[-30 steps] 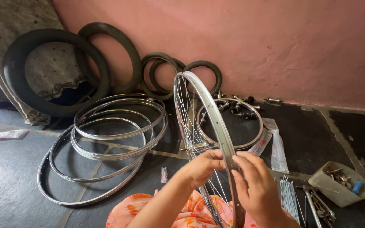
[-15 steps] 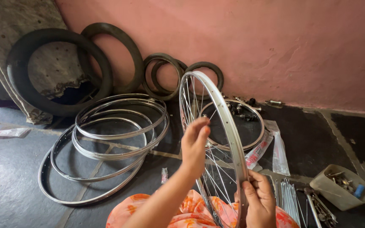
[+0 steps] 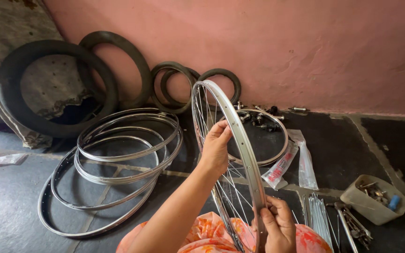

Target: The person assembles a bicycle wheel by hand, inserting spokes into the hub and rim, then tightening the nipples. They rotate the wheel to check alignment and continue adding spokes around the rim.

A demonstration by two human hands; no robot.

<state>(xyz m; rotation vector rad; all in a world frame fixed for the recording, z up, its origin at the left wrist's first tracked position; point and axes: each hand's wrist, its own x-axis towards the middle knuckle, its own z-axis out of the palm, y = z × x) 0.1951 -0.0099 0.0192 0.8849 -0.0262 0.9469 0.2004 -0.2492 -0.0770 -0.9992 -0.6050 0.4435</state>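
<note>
Steel spoked wheel (image 3: 240,140) upright: left hand (image 3: 216,147) grips rim top, right hand (image 3: 277,227) pinches rim low; prob. mid spoke-check, next needs slow turn w/ both.

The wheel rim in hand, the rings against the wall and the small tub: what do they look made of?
Wheel rim: looks like bright metal, likely steel or aluminium; shiny silver, with drilled holes and thin wire spokes.
Rings at the wall: seemingly rubber tyres; matte black-grey, dusty, no shine.
Tub: probably plastic; dull beige, thin-walled, holding small metal parts.
</note>
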